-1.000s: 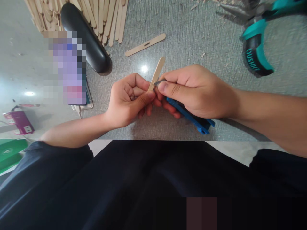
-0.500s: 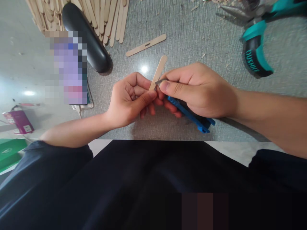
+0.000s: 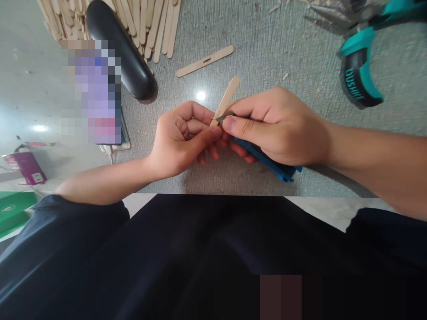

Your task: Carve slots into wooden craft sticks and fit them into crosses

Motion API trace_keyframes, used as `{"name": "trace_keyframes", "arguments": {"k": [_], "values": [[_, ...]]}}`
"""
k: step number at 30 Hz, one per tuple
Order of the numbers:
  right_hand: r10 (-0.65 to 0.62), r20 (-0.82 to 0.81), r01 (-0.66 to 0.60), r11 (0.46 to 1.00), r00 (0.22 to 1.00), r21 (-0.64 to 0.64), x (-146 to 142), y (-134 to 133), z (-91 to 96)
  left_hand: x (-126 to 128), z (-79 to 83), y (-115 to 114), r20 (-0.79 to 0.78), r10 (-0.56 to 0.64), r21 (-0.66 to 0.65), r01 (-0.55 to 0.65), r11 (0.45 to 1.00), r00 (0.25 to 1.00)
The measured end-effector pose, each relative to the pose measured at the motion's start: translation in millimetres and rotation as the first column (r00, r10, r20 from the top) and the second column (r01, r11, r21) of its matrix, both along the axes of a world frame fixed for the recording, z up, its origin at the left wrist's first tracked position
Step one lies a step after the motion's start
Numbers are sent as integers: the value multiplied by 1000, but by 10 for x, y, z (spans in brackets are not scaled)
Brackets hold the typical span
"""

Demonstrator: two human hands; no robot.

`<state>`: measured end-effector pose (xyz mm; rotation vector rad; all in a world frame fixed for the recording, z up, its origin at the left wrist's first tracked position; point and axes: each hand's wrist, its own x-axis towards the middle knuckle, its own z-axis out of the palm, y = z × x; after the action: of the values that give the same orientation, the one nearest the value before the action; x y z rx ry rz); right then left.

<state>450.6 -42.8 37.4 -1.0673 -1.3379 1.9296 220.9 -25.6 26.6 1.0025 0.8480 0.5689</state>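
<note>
Between the thumb and fingers of my left hand point(image 3: 187, 138) is a wooden craft stick point(image 3: 228, 94), tilted up to the right, its lower end hidden by the thumb. My right hand point(image 3: 278, 126) is closed round a blue utility knife point(image 3: 271, 164), whose handle shows below the palm. The knife's short grey blade point(image 3: 224, 117) lies against the stick's face, just above my left thumb. Beyond my hands, a second craft stick point(image 3: 190, 69) with a small dark slot in its middle rests on the table.
A pile of craft sticks point(image 3: 151, 26) lies at the back left beside a black elongated case point(image 3: 122, 49). A phone-like device point(image 3: 100, 98), partly blurred out, has a cable. Teal-handled pliers point(image 3: 362, 66) lie at the back right. Wood shavings dot the grey table point(image 3: 253, 49).
The held stick has tilted further to the right, its top end shifting that way. The blade has moved slightly across the stick's face, and the knife handle has turned a little.
</note>
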Motion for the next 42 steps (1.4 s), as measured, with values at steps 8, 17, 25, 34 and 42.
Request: {"name": "trace_keyframes", "arguments": {"k": [8, 17, 25, 34, 42], "values": [[-90, 89, 86, 995, 992, 50, -71, -52, 36, 17, -3, -12, -13, 35, 10, -35, 999, 999], [-23, 107, 7, 990, 994, 143, -21, -47, 12, -1, -17, -27, -20, 13, 48, -12, 999, 1000], [-142, 78, 139, 989, 987, 45, -68, -104, 20, 9, -25, -25, -35, 34, 66, -31, 997, 999], [-273, 154, 278, 961, 950, -12, -127, -123, 65, -12, -115, -84, 3, 75, 118, -75, 990, 997], [-187, 146, 166, 976, 972, 144, -124, -116, 49, -11, -60, -73, -39, 52, 100, -48, 994, 998]]}}
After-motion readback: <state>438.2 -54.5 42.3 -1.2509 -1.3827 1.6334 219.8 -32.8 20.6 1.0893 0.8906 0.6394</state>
